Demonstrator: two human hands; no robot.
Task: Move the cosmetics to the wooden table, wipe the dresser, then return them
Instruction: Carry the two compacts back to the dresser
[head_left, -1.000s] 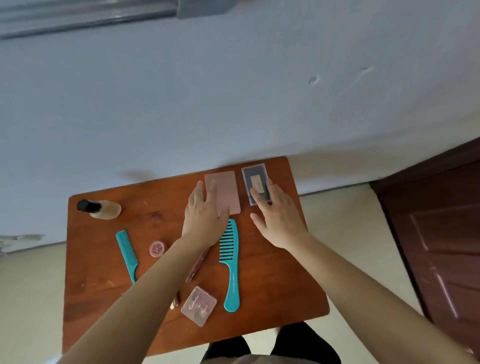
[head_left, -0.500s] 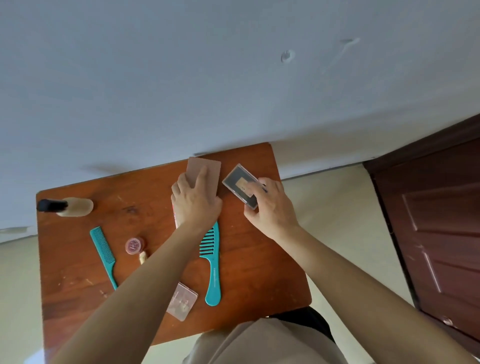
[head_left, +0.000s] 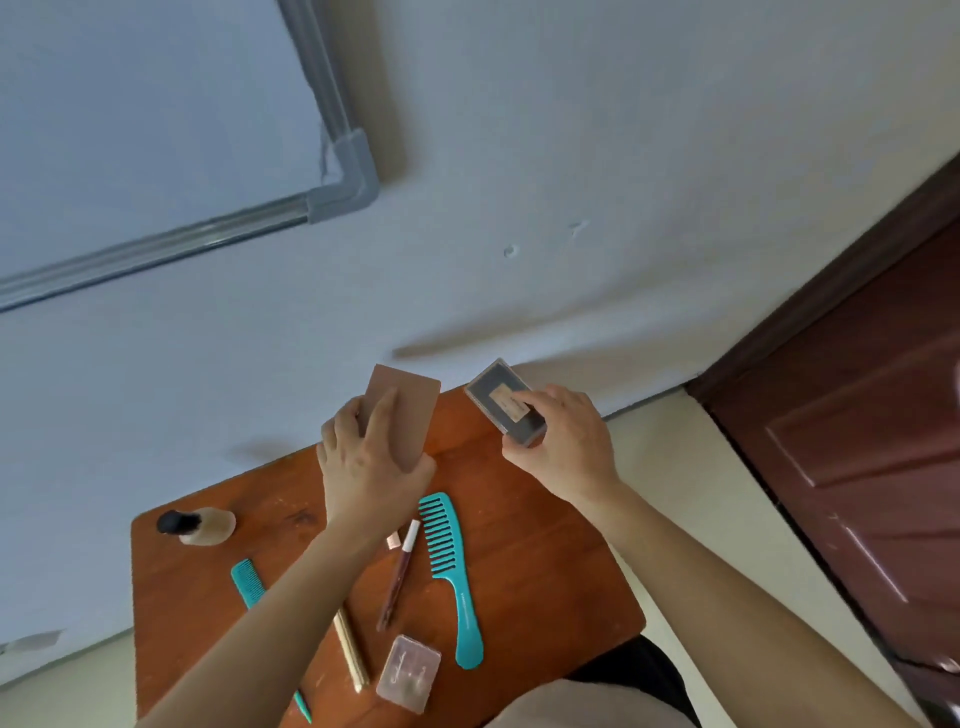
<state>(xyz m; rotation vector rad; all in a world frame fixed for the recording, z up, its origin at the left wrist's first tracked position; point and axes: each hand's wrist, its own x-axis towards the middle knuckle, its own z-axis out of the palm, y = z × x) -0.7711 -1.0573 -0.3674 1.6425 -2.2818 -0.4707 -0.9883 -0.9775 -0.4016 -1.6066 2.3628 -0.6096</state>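
Pale wall (head_left: 571, 156) fills most of the view, whiteboard (head_left: 130, 130) upper left, dark brown door (head_left: 857, 441) on the right. Wooden table (head_left: 545, 545) sits below, against the wall. Left hand (head_left: 363, 467) grips a flat pink palette (head_left: 405, 410), fingers wrapped over its near end, held up over the table's far edge. Right hand (head_left: 566, 447) pinches a dark clear-lidded case (head_left: 498, 395), tilted, raised past the far right corner. Still flat on the table: wide teal comb (head_left: 449, 556) right of centre, dark slim tube (head_left: 399, 571) just beside it, beige bottle (head_left: 202, 526) with black cap on its side far left, small teal comb (head_left: 247, 579) partly under the left forearm, gold stick (head_left: 350, 649), and small clear case (head_left: 409, 673) near the front edge.
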